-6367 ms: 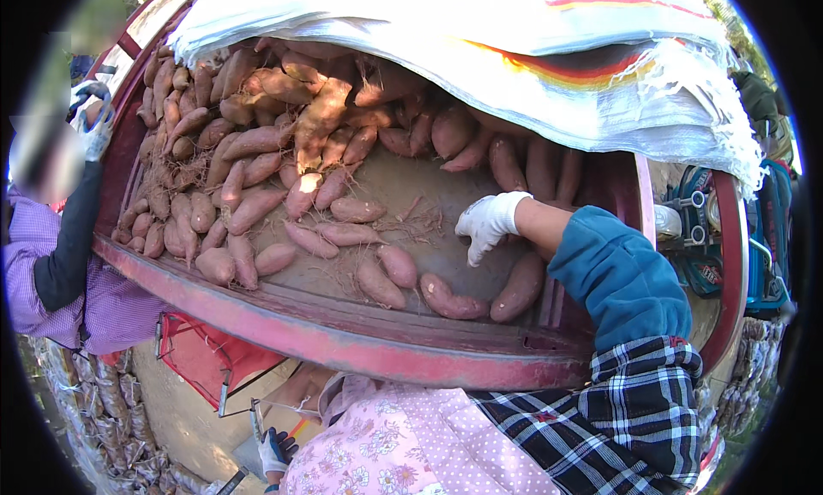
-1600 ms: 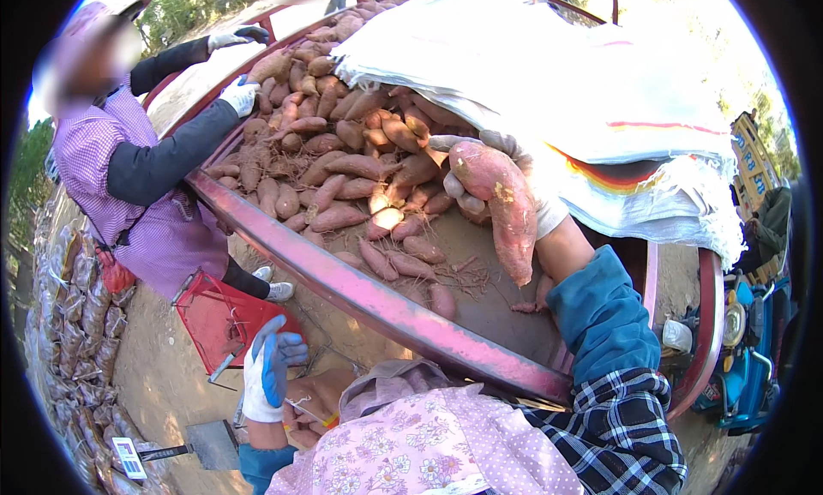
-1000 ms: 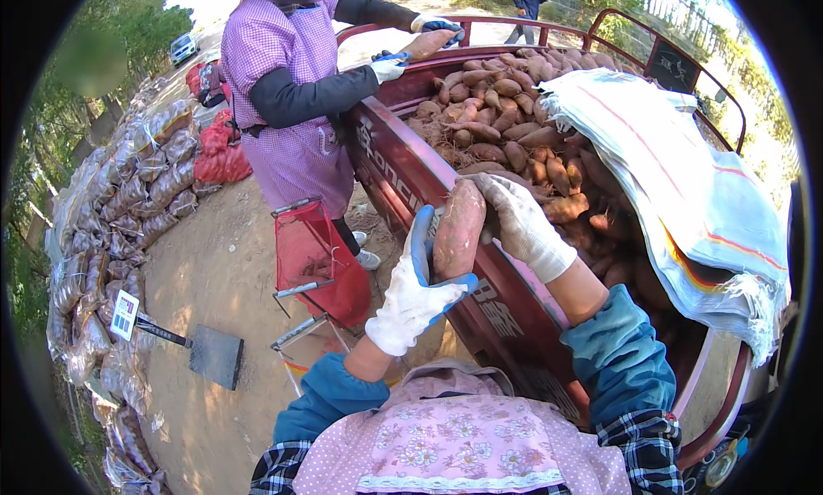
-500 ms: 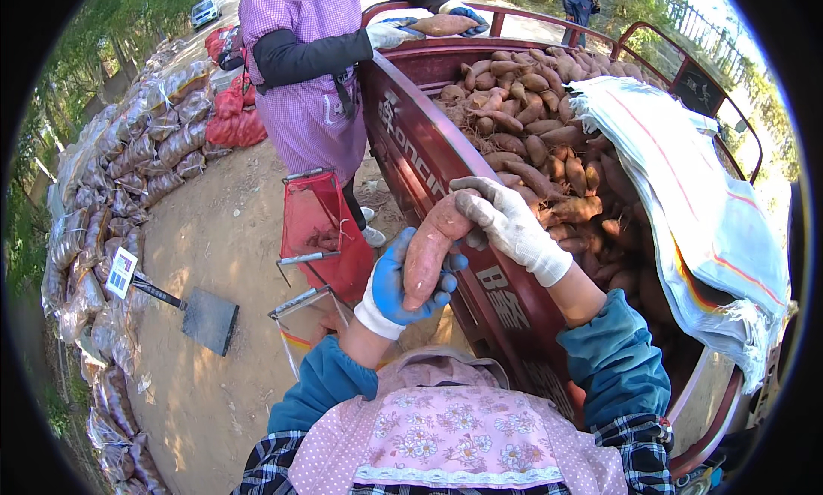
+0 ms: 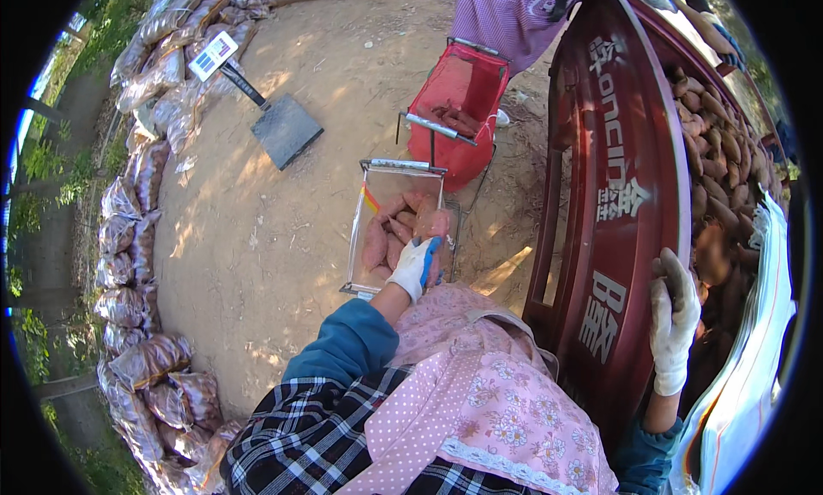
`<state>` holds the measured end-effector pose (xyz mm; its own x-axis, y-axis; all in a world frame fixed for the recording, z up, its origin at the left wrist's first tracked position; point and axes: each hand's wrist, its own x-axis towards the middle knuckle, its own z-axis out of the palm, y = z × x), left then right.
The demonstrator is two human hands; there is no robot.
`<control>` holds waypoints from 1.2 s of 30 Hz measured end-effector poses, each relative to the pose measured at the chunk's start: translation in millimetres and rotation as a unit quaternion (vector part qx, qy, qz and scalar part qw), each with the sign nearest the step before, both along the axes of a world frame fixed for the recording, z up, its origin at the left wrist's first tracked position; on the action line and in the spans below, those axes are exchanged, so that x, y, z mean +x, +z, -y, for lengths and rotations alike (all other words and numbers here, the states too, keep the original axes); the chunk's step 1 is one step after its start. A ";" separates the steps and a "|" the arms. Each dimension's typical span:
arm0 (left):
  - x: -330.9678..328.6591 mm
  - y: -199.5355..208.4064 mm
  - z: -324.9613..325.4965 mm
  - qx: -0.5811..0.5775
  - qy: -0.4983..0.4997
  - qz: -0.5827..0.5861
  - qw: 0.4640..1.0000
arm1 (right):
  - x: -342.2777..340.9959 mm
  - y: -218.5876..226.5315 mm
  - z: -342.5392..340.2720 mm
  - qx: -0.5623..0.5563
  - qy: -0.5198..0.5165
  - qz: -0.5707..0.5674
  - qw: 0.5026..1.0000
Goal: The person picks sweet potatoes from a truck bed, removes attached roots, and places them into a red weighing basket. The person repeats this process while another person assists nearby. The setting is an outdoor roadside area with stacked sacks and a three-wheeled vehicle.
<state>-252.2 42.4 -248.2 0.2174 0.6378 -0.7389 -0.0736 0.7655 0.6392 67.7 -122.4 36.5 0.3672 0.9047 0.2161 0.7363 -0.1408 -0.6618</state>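
My left hand [image 5: 415, 265], in a white and blue glove, is down at the white sack [image 5: 361, 238] held open by a metal frame. Its fingers are closed round a reddish sweet potato [image 5: 438, 224] at the sack's right side, partly hiding it. Several sweet potatoes [image 5: 396, 231] lie inside. Over at the right, my right hand [image 5: 674, 324], in a white glove with greyish fingers, is at the upper edge of the red truck bed's side [image 5: 600, 229]. Its fingers are stretched out and hold nothing visible. Beyond that edge lies a heap of sweet potatoes [image 5: 718, 165].
A red sack on a frame [image 5: 450, 156] holds some sweet potatoes. A co-worker in a purple checked apron [image 5: 506, 19] stands behind it. On the dirt ground is a platform scale [image 5: 287, 131]. Filled bags [image 5: 137, 229] line the left. White folded sacks [image 5: 746, 324] hang at right.
My view has turned down and left. The left hand has lowered the sweet potato from chest height to the framed sack. My right hand has let go of it and moved to the truck's edge.
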 end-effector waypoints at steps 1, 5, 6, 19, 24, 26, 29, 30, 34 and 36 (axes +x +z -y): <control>-17.7 -32.9 3.9 0.013 0.043 -0.031 0.998 | -2.4 0.7 -1.5 -0.016 0.020 0.027 0.999; -57.0 -74.2 -3.9 -0.038 0.034 -0.105 0.993 | -1.4 4.2 -12.5 -0.062 0.029 0.061 0.996; -72.4 -116.1 -4.7 -0.012 0.004 -0.149 0.989 | -2.2 7.0 -15.3 -0.065 0.032 0.060 0.996; -38.3 -107.1 -63.1 0.047 -0.347 -0.491 0.797 | 4.8 0.8 -14.9 -0.063 -0.029 0.039 0.997; -39.1 -138.4 -14.8 0.055 -0.397 -0.417 0.816 | 0.8 -0.2 -19.5 -0.027 -0.022 0.037 0.999; -39.4 -152.7 -7.9 0.129 -0.409 -0.404 0.808 | 1.2 4.3 -13.1 -0.009 -0.055 -0.073 0.996; -39.6 -146.4 -17.2 0.192 -0.398 -0.315 0.840 | 13.2 13.9 10.0 0.034 -0.125 -0.259 0.957; -40.2 -148.8 -26.2 0.210 -0.401 -0.282 0.846 | 25.4 23.3 27.6 -0.024 -0.117 -0.290 0.949; -63.4 -165.6 -57.0 0.293 -0.307 -0.194 0.885 | 95.4 43.8 119.3 -0.270 -0.126 -0.358 0.885; -35.6 -127.0 -59.7 0.190 -0.286 -0.128 0.931 | 128.5 0.1 181.1 -0.423 -0.182 -0.346 0.817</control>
<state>-287.8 102.1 -375.2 0.4495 0.6975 -0.5581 0.4674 0.3488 0.8123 196.3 -303.4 36.6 0.4147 0.4257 -0.8042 0.0339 -0.8904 -0.4539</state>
